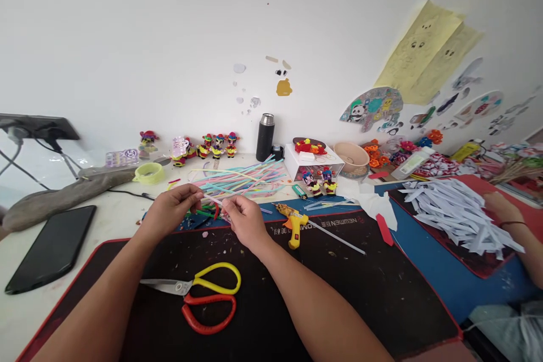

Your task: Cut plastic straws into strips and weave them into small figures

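Observation:
A thin pale strip (212,199) is stretched between my two hands above the back edge of the black mat. My left hand (176,206) pinches its left end. Fingers of my right hand (242,218) are closed on the strip further right. Behind them lies a loose pile of pastel strips (250,175). Scissors (186,287) with one yellow and one red handle rest on the mat below my hands, blades pointing left. To the right of my right hand is a yellow glue gun (296,226) with a clear glue stick behind it.
A phone (51,248) lies at the left. Behind the pile stand a black bottle (265,138), small figurines (218,147) and a white box (292,163). Another person's hand (500,207) is at the far right beside white paper strips (458,215).

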{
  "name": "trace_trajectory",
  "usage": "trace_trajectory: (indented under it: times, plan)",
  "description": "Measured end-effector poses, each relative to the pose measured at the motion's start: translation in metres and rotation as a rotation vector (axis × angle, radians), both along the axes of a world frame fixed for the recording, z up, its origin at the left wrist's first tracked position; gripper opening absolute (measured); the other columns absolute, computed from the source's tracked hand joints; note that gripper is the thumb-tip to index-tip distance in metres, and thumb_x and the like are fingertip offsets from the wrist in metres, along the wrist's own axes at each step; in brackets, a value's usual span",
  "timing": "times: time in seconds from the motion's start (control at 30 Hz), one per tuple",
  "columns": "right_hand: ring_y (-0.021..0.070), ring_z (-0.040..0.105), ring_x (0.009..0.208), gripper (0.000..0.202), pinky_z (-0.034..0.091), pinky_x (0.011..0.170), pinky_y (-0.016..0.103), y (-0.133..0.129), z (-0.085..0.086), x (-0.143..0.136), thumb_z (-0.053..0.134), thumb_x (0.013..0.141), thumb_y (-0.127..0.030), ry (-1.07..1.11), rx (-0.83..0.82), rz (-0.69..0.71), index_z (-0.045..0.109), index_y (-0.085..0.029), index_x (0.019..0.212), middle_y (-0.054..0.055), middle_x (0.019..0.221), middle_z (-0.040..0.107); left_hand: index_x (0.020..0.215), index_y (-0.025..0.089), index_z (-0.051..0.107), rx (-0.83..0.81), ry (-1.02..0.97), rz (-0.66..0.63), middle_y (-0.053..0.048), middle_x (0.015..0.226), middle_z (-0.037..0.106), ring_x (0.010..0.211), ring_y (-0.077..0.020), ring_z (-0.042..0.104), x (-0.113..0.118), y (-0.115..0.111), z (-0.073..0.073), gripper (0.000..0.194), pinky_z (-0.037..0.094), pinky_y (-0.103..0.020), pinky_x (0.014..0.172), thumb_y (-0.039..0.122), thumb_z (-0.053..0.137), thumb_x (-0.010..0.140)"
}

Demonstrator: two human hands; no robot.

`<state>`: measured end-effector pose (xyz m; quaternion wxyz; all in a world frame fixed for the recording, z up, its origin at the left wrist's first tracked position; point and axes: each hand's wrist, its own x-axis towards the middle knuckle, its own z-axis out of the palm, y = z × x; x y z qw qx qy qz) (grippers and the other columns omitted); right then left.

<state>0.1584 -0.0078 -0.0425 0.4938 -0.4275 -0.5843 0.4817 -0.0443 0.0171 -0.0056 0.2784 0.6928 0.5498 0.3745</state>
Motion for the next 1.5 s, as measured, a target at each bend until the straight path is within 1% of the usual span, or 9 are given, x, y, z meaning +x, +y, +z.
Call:
trace_trajectory:
  times: [0.13,0.3,0.43,0.53,0.7,0.87,1.0,1.23,1.5]
  plan:
    - [0.0124,0.045,0.054,0.036,0.035,0.055,0.025,-0.001,-0.002,-0.001,0.058,0.098,-0.049,-0.047,0.036,-0.012,0.065,-0.021,0.077,-0.003,0.062,0.055,0.073,0.026,0.065,0.017,0.053,0.058,0.0,0.065,0.07,0.061,-0.0211,0.061,-0.006,0.003,-0.004,0.038,0.05,-0.031,0.065,0.062,0.056,0.083]
    - [0.0124,0.046,0.054,0.037,0.035,0.055,0.025,-0.007,-0.009,-0.003,0.057,0.098,-0.051,-0.023,0.018,-0.044,0.064,-0.02,0.079,-0.001,0.068,0.06,0.079,0.026,0.063,0.021,-0.039,0.25,-0.002,0.068,0.072,0.063,-0.0226,0.064,-0.019,0.009,-0.005,0.035,0.05,-0.032,0.063,0.061,0.056,0.084]
    - [0.0125,0.043,0.052,0.035,0.031,0.052,0.025,-0.017,-0.009,-0.003,0.058,0.097,-0.05,-0.094,-0.004,-0.008,0.064,-0.02,0.079,-0.004,0.059,0.051,0.087,0.024,0.061,0.016,-0.134,0.281,-0.002,0.072,0.073,0.061,-0.0212,0.064,-0.022,0.009,-0.004,0.037,0.05,-0.031,0.061,0.061,0.058,0.083]
    - [0.0127,0.043,0.055,0.035,0.031,0.054,0.025,-0.022,0.0,0.003,0.058,0.098,-0.047,-0.203,0.033,0.009,0.066,-0.019,0.079,-0.004,0.058,0.048,0.092,0.024,0.06,0.015,-0.139,0.264,-0.001,0.073,0.074,0.062,-0.0211,0.065,-0.02,0.008,-0.004,0.035,0.05,-0.031,0.062,0.059,0.058,0.085]
    - [0.014,0.052,0.065,0.03,0.034,0.062,0.026,-0.021,0.022,0.03,0.06,0.099,-0.042,-0.484,0.143,0.015,0.07,-0.019,0.082,-0.002,0.07,0.062,0.092,0.024,0.06,0.016,-0.12,0.258,-0.001,0.072,0.075,0.063,-0.0227,0.067,-0.019,0.007,-0.003,0.032,0.05,-0.032,0.063,0.056,0.058,0.086]
    - [0.0158,0.058,0.069,0.024,0.034,0.062,0.025,-0.007,0.037,0.065,0.059,0.1,-0.039,-0.684,0.124,-0.061,0.073,-0.021,0.091,0.0,0.075,0.069,0.091,0.025,0.061,0.023,-0.101,0.26,-0.002,0.071,0.076,0.062,-0.0228,0.068,-0.019,0.009,-0.004,0.033,0.049,-0.031,0.061,0.057,0.056,0.084]
    - [0.0154,0.056,0.064,0.021,0.031,0.06,0.026,0.008,0.045,0.078,0.061,0.1,-0.036,-0.943,0.099,-0.091,0.075,-0.021,0.099,-0.001,0.072,0.067,0.089,0.026,0.061,0.036,-0.063,0.268,-0.002,0.073,0.078,0.063,-0.0227,0.068,-0.02,0.009,-0.004,0.029,0.048,-0.031,0.061,0.054,0.055,0.085]
    - [0.0203,0.067,0.083,0.021,0.036,0.067,0.028,0.034,0.048,0.05,0.056,0.103,-0.03,-1.119,0.182,-0.075,0.074,-0.021,0.109,0.004,0.088,0.077,0.091,0.024,0.06,0.047,-0.16,0.277,-0.002,0.072,0.075,0.06,-0.0212,0.067,-0.02,0.01,-0.005,0.03,0.049,-0.029,0.059,0.054,0.056,0.086]
    - [0.0299,0.07,0.109,0.026,0.045,0.083,0.035,0.063,0.04,0.006,0.057,0.099,-0.022,-1.355,0.261,0.044,0.071,-0.019,0.122,0.014,0.117,0.077,0.094,0.025,0.062,0.08,-0.098,0.258,-0.001,0.073,0.077,0.065,-0.0218,0.069,-0.019,0.009,-0.01,0.028,0.05,-0.031,0.066,0.052,0.054,0.09]
